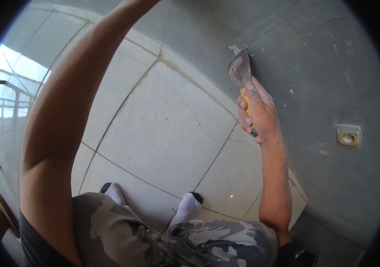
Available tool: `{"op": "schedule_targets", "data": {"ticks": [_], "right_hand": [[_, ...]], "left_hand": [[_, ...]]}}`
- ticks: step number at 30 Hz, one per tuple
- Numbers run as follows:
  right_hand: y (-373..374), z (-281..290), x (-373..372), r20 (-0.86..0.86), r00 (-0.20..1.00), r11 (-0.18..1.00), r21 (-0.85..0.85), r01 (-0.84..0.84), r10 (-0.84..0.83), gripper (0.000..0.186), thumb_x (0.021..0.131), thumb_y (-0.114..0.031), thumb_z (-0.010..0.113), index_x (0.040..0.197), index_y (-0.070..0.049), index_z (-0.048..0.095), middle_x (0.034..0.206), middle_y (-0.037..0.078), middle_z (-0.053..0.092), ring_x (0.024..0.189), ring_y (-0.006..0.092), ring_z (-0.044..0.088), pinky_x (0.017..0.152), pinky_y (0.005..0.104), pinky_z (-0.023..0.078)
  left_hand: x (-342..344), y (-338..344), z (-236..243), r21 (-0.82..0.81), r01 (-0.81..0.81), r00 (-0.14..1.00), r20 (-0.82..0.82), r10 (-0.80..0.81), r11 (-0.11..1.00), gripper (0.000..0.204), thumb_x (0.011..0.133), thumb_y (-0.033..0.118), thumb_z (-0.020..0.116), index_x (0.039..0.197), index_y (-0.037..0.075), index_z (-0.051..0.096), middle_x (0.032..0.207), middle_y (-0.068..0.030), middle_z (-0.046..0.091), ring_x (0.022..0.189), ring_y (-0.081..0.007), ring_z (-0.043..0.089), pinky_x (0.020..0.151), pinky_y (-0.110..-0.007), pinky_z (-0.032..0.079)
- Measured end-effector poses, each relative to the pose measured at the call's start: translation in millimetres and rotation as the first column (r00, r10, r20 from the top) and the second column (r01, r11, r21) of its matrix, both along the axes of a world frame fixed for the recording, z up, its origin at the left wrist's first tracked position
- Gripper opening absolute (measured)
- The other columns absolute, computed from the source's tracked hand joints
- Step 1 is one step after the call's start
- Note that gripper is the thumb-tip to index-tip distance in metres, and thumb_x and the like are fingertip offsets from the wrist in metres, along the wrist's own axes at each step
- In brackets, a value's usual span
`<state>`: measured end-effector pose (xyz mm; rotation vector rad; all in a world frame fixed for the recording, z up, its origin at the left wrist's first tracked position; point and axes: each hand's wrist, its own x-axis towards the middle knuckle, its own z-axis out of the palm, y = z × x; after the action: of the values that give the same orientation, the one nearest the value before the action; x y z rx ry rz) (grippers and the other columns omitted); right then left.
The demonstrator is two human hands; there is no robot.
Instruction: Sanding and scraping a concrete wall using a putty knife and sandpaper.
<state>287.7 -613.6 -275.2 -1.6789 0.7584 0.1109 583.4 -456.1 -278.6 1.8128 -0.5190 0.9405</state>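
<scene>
My right hand (262,116) curls around the yellow-handled scraper (239,70). Its blade points up past my hand, by white marks (233,47) on the grey wall (305,84). I can't see my left hand, so can't tell its grip. I think I'm scraping; next needs a flat blade, gentle push.

Left hand beyond top edge; trowel handle (247,105) partly hidden by right hand (262,113).
</scene>
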Motion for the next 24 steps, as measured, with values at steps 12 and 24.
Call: {"op": "schedule_targets", "data": {"ticks": [12, 24], "right_hand": [[4.8, 0.9, 10.3, 0.025, 1.000, 1.000, 0.011, -0.004, 0.003, 0.039, 0.105, -0.028, 0.041, 0.141, -0.011, 0.046, 0.076, -0.003, 0.043, 0.048, 0.0021, 0.033, 0.038, 0.0195, 0.031], [4.3, 7.5, 2.5, 0.012, 0.999, 0.999, -0.015, 0.041, -0.041, 0.048, 0.105, -0.029, 0.044, 0.148, -0.009, 0.038, 0.076, -0.002, 0.045, 0.048, 0.0025, 0.034, 0.037, 0.0213, 0.029]], "left_hand": [[1.1, 6.0, 9.6, 0.067, 0.015, 1.000, 0.025, -0.017, 0.998, 0.059, 0.103, 0.021, 0.038, 0.153, -0.006, 0.018, 0.160, -0.0310, 0.009, 0.149, -0.0429, 0.009, 0.123, -0.043, 0.010], [-7.0, -3.8, 2.0, -0.001, 0.074, 0.995, -0.069, -0.074, 0.997, 0.063, 0.103, 0.023, 0.040, 0.150, -0.012, 0.017, 0.159, -0.0319, 0.010, 0.150, -0.0414, 0.011, 0.123, -0.040, 0.011]]}}
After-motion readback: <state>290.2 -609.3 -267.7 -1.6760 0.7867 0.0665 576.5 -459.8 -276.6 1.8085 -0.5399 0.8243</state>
